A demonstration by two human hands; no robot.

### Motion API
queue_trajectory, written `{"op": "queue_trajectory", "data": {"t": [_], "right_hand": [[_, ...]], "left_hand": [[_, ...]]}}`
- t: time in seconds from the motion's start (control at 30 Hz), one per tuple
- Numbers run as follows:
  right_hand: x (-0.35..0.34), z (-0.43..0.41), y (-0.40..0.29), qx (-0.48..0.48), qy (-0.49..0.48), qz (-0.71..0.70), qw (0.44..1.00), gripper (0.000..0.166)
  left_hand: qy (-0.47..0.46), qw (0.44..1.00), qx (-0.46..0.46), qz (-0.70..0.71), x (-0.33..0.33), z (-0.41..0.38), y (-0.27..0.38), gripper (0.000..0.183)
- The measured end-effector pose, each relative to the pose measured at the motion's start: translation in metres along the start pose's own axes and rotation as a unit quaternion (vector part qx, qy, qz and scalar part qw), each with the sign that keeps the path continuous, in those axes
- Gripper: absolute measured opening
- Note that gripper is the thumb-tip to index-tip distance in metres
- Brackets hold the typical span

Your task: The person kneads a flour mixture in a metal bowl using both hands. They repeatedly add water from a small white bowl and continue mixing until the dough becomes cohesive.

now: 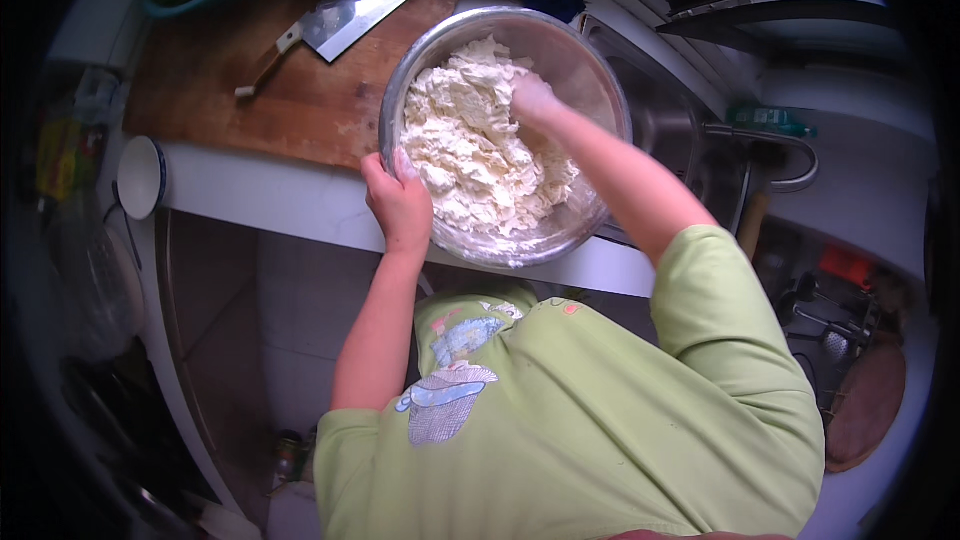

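Observation:
A wide stainless steel bowl (585, 52) stands at the counter's front edge, partly over the sink. Shaggy, pale dough (480, 142) fills much of it, and floury smears coat the inner wall. My left hand (401, 202) grips the rim at the near left, thumb over the edge. Inside the bowl, my right hand (534, 99) is pushed against the dough from the right. Its fingers are blurred and partly hidden by the dough, so whether they close on any of it is unclear.
Left of the bowl, a cleaver (352, 19) lies on a wooden cutting board (315, 112). A teal basin (169, 9) is behind it. A white bowl (141, 178) sits near the counter's left end. To the right are a steel sink (660, 120) and its faucet (806, 165).

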State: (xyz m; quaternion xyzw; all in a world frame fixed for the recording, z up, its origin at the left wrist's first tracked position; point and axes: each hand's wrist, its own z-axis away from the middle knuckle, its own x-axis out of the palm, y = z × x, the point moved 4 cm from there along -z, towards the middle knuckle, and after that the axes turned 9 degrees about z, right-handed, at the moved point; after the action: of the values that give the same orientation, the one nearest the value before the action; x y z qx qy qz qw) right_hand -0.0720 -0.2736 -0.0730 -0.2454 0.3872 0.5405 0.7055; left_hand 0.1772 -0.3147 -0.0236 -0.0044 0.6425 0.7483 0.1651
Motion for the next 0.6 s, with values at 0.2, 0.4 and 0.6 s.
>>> {"op": "queue_trajectory", "data": {"t": [0.2, 0.4, 0.6], "right_hand": [[0.014, 0.049, 0.081, 0.129, 0.048, -0.291, 0.947, 0.049], [0.059, 0.145, 0.001, 0.283, 0.020, -0.719, 0.634, 0.036], [0.018, 0.091, 0.089, 0.341, 0.022, -0.423, 0.839, 0.028]], "left_hand": [[0.036, 0.999, -0.010, 0.022, 0.006, -0.001, -0.002, 0.022], [0.050, 0.998, -0.003, 0.032, 0.003, 0.000, -0.004, 0.023], [-0.025, 0.998, 0.012, -0.052, 0.003, -0.005, 0.003, 0.021]]}}
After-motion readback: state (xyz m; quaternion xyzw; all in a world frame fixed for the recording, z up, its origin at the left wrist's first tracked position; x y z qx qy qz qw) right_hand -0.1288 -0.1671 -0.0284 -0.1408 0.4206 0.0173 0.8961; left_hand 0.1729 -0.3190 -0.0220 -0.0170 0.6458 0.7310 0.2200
